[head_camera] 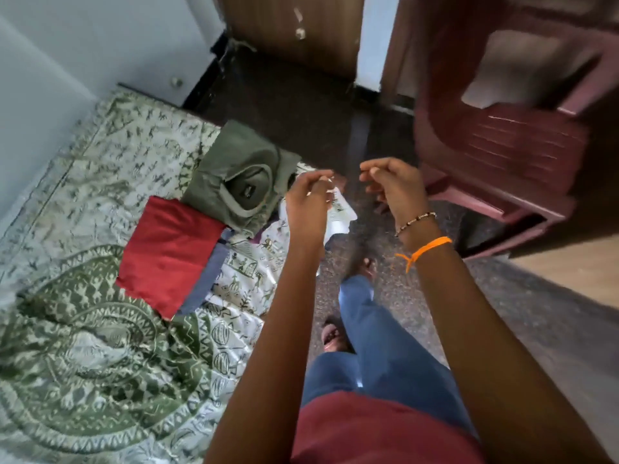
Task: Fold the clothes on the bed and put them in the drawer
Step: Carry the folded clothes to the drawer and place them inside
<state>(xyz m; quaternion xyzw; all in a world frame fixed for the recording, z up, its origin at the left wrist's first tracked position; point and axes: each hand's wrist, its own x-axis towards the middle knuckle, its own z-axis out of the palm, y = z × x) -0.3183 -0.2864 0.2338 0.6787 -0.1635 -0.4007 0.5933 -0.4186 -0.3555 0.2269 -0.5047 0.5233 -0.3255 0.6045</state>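
Note:
On the bed (83, 346), near its floor-side edge, lie a folded red cloth (167, 252) on top of a grey-blue cloth (207, 279), and beyond them a folded olive green garment (241, 182). My left hand (310, 202) is raised over the bed's edge, its fingers curled and pinching a white printed cloth (340, 212) that hangs under it. Just to its right, my right hand (390, 184) is raised with curled fingers, thumb near the forefinger, and nothing shows in it.
A maroon plastic chair (502, 145) stands on the dark floor (301, 105) to the right. A wooden door (294, 28) is straight ahead. The wall (50, 61) runs along the bed's far side. My legs in blue jeans (368, 329) stand beside the bed.

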